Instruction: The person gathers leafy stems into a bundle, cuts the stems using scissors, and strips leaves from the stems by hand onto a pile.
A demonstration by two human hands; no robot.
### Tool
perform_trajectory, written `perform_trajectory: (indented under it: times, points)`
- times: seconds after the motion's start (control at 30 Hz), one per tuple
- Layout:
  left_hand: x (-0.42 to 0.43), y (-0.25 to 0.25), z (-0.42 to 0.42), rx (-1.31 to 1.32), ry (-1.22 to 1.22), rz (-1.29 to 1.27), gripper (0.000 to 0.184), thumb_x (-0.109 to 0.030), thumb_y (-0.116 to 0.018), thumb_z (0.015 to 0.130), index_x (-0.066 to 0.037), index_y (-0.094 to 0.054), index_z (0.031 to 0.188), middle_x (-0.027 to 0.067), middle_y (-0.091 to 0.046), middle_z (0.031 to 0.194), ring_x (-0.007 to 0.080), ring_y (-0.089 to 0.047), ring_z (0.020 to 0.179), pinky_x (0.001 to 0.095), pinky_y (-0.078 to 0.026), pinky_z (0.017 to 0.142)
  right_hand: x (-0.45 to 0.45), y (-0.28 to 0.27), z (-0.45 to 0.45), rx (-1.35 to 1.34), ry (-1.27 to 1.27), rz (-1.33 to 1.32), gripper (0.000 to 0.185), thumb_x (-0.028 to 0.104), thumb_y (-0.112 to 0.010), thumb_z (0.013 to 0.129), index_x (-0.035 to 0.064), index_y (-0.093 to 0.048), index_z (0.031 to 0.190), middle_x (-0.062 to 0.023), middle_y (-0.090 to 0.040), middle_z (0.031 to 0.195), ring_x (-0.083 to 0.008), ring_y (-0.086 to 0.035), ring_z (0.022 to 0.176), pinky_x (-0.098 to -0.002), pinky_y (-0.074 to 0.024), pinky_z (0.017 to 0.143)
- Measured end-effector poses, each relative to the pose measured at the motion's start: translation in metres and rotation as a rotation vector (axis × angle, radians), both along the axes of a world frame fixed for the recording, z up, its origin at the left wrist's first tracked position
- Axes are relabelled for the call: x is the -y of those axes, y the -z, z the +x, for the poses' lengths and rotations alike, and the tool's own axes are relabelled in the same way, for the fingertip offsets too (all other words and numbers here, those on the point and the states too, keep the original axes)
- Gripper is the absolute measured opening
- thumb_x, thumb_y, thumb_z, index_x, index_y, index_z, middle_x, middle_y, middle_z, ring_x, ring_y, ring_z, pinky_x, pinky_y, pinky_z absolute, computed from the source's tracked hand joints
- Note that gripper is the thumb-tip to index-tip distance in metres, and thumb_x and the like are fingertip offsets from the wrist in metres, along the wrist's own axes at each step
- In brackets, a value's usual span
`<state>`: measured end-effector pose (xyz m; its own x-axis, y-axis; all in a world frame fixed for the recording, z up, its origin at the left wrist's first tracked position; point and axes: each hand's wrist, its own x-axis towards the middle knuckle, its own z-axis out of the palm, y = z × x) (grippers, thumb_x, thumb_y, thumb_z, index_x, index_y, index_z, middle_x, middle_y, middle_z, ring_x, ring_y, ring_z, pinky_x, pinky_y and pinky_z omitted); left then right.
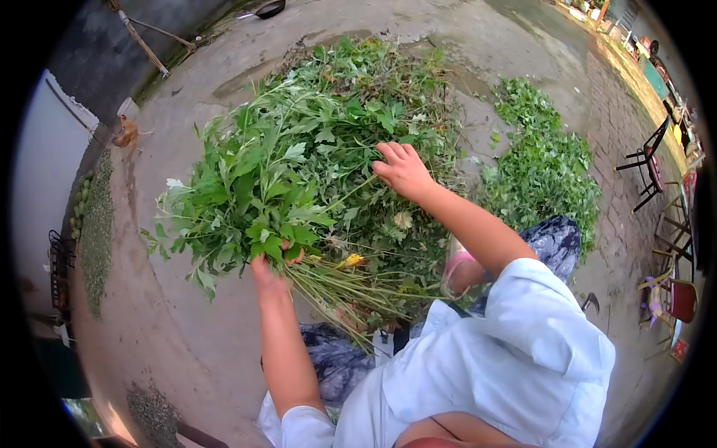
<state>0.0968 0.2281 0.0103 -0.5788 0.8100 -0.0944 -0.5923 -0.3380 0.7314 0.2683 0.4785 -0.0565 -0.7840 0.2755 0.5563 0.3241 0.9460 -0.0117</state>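
My left hand (278, 270) is wrapped around a thick bunch of leafy green stems (250, 175). The leaves spread out beyond that hand, and the bare stalks (351, 291) trail back toward my lap; some of its fingers are hidden by leaves. My right hand (405, 172), to the right of the bunch, has its fingers closed on a single thin stem (351, 194). Under and behind both hands lies a large heap of cut greenery (403, 97) on the ground. A yellow leaf (352, 260) shows among the stalks.
A second pile of green leaves (541, 142) lies on the concrete to the right. Several chairs (648, 164) stand along the right edge. A brown chicken (127, 133) is at the left. A dark pan (270, 9) rests at the far end.
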Motion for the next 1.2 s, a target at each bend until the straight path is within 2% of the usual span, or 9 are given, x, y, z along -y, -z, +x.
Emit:
perform_trajectory:
  times: [0.33, 0.47, 0.53, 0.6, 0.67, 0.73, 0.87, 1.07, 1.2]
  points:
    - [0.01, 0.013, -0.035, 0.257, -0.028, 0.15, 0.023, -0.031, -0.043, 0.083, -0.009, -0.048, 0.085, 0.0052, -0.05, 0.072, 0.0143, -0.039, 0.05, 0.0298, -0.033, 0.051, 0.003, -0.022, 0.024, -0.185, -0.173, -0.669, 0.026, 0.006, -0.059, 0.07, 0.0066, -0.055, 0.095, -0.0082, -0.05, 0.096, -0.0254, -0.054, 0.08, -0.0325, -0.0458, 0.07]
    - [0.01, 0.006, -0.029, 0.155, -0.113, 0.075, 0.022, -0.03, -0.044, 0.083, -0.008, -0.048, 0.085, 0.0049, -0.049, 0.069, 0.0143, -0.039, 0.049, 0.03, -0.033, 0.05, -0.01, -0.033, 0.039, -0.278, -0.234, -1.572, 0.016, 0.005, -0.061, 0.075, 0.0058, -0.06, 0.092, -0.0026, -0.055, 0.088, -0.0118, -0.053, 0.077, -0.0259, -0.0445, 0.065]
    - [0.011, 0.008, -0.028, 0.18, -0.083, 0.099, 0.021, -0.029, -0.044, 0.083, -0.008, -0.048, 0.083, 0.0046, -0.049, 0.068, 0.0145, -0.039, 0.048, 0.03, -0.033, 0.049, -0.03, -0.009, 0.048, -0.875, -0.335, -2.007, 0.013, 0.007, -0.06, 0.078, 0.0063, -0.059, 0.092, -0.0032, -0.055, 0.086, -0.0095, -0.052, 0.072, -0.0238, -0.044, 0.062]
    - [0.011, 0.002, -0.027, 0.181, -0.138, 0.087, 0.022, -0.029, -0.044, 0.083, -0.008, -0.049, 0.081, 0.0041, -0.049, 0.068, 0.0142, -0.039, 0.047, 0.0297, -0.033, 0.048, -0.044, -0.01, 0.052, -1.325, -0.246, -1.944, 0.012, 0.008, -0.058, 0.08, 0.0065, -0.058, 0.092, -0.0042, -0.055, 0.084, -0.0093, -0.052, 0.07, -0.0242, -0.0444, 0.061]
    - [0.013, 0.003, -0.032, 0.192, -0.088, 0.117, 0.022, -0.03, -0.044, 0.083, -0.009, -0.049, 0.08, 0.0036, -0.049, 0.066, 0.0139, -0.038, 0.045, 0.0288, -0.033, 0.046, -0.037, -0.021, 0.051, -1.106, -0.38, -1.887, 0.013, 0.007, -0.053, 0.082, 0.0062, -0.059, 0.094, -0.0028, -0.056, 0.083, -0.0115, -0.053, 0.074, -0.0264, -0.0453, 0.065]
    - [0.011, 0.007, -0.032, 0.131, -0.05, 0.141, 0.022, -0.03, -0.044, 0.083, -0.009, -0.049, 0.08, 0.0036, -0.048, 0.065, 0.0138, -0.038, 0.044, 0.0289, -0.033, 0.044, 0.004, -0.064, 0.02, -0.268, -0.299, -1.399, 0.019, 0.003, -0.049, 0.081, 0.007, -0.059, 0.097, -0.0041, -0.056, 0.084, -0.0147, -0.055, 0.077, -0.0281, -0.045, 0.071]
    - [0.007, 0.004, -0.025, 0.039, 0.09, 0.188, 0.022, -0.03, -0.045, 0.082, -0.009, -0.049, 0.078, 0.0038, -0.048, 0.064, 0.0144, -0.039, 0.043, 0.03, -0.034, 0.04, 0.053, -0.078, -0.049, -0.047, -0.613, -0.634, 0.023, 0.011, -0.048, 0.08, 0.0074, -0.059, 0.099, -0.0083, -0.057, 0.078, -0.0167, -0.056, 0.077, -0.0274, -0.0432, 0.075]
    - [0.008, -0.011, -0.014, 0.077, -0.052, 0.096, 0.026, -0.032, -0.043, 0.083, -0.009, -0.05, 0.077, 0.0046, -0.049, 0.065, 0.0158, -0.041, 0.043, 0.0311, -0.036, 0.04, 0.056, -0.06, -0.084, 0.463, -0.76, -1.296, 0.028, 0.028, -0.047, 0.087, 0.0015, -0.055, 0.087, -0.0013, -0.048, 0.064, -0.0108, -0.045, 0.063, -0.0264, -0.0391, 0.063]
    - [0.008, 0.001, -0.021, 0.112, 0.003, 0.108, 0.028, -0.034, -0.041, 0.084, -0.009, -0.05, 0.077, 0.0048, -0.05, 0.065, 0.0159, -0.041, 0.042, 0.0313, -0.036, 0.04, 0.061, -0.056, -0.076, -0.101, -0.499, -1.271, 0.032, 0.031, -0.043, 0.09, 0.0038, -0.049, 0.076, 0.0024, -0.043, 0.064, -0.0084, -0.039, 0.062, -0.0258, -0.0357, 0.058]
